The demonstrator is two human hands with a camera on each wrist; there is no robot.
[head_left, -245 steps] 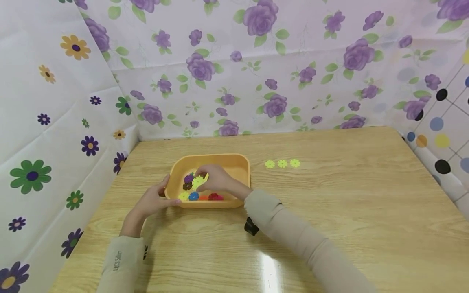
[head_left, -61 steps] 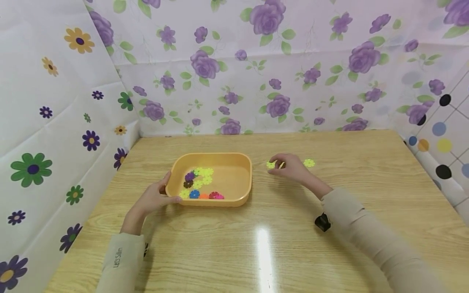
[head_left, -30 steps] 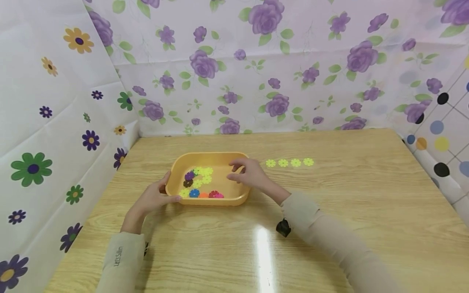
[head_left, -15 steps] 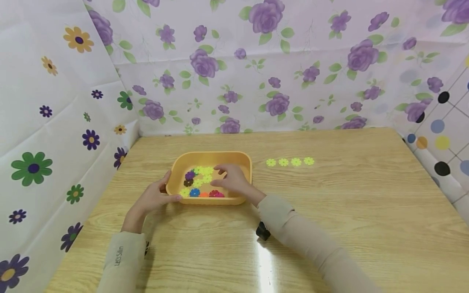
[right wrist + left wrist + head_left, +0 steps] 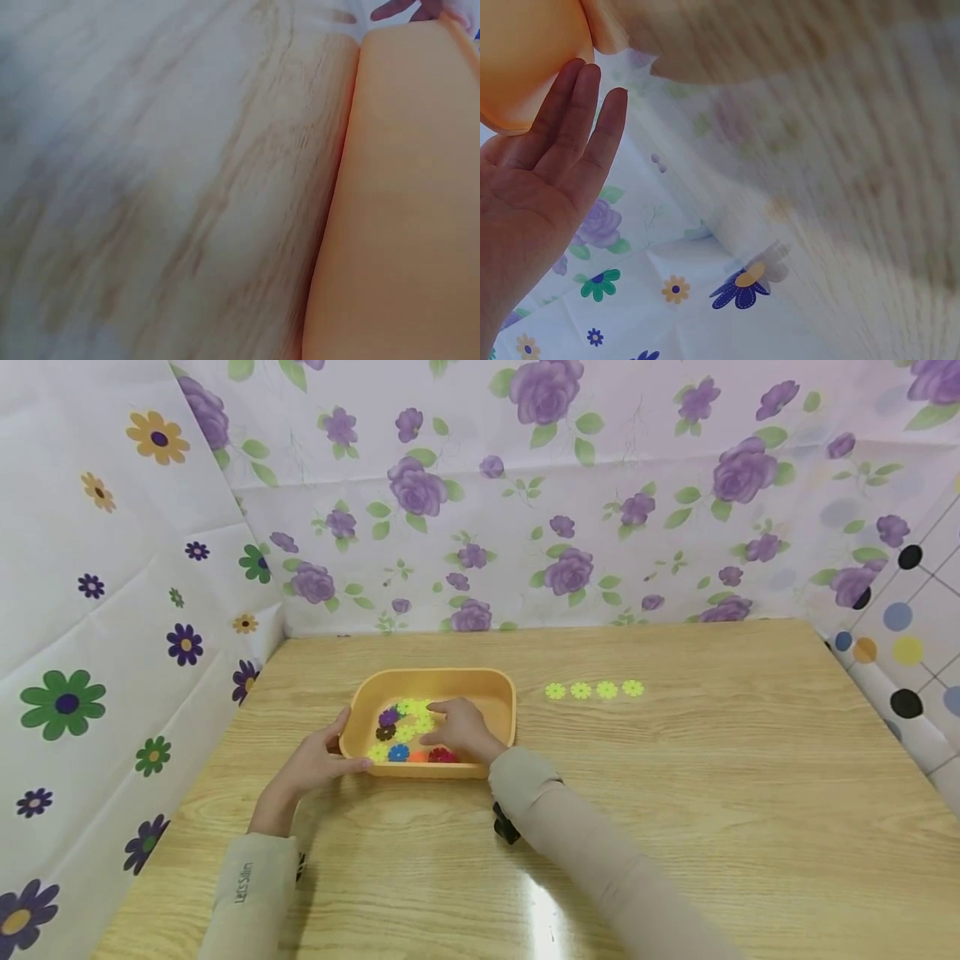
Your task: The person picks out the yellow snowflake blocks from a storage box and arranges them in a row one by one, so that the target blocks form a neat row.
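An orange plastic basin [image 5: 480, 770] stands on the table, with flower-shaped plastic pieces lying in its left half. My left hand [image 5: 317, 762] holds the basin's left end, thumb on the near rim and fingers along the outer wall. In the left wrist view the fingers of that left hand [image 5: 562, 142] lie against the basin's side [image 5: 532, 60]. My right hand [image 5: 463, 727] reaches inside the basin, thumb and forefinger apart. Its fingertips are right at the yellow flower pieces [image 5: 423, 723]. Purple [image 5: 387, 717], brown [image 5: 386, 732], blue [image 5: 398, 752] and red [image 5: 438, 755] pieces lie around them.
To the right of the basin, several yellow flower pieces [image 5: 581, 691] lie in a row on the wooden table [image 5: 712, 735]. A purple-flowered sheet [image 5: 480, 510] hangs behind the table, and another flowered sheet [image 5: 135, 635] hangs on the left.
A yellow piece has joined the right end of the row since the oldest frame. My right hand has moved left from the row into the basin. The left hand stays on the basin.
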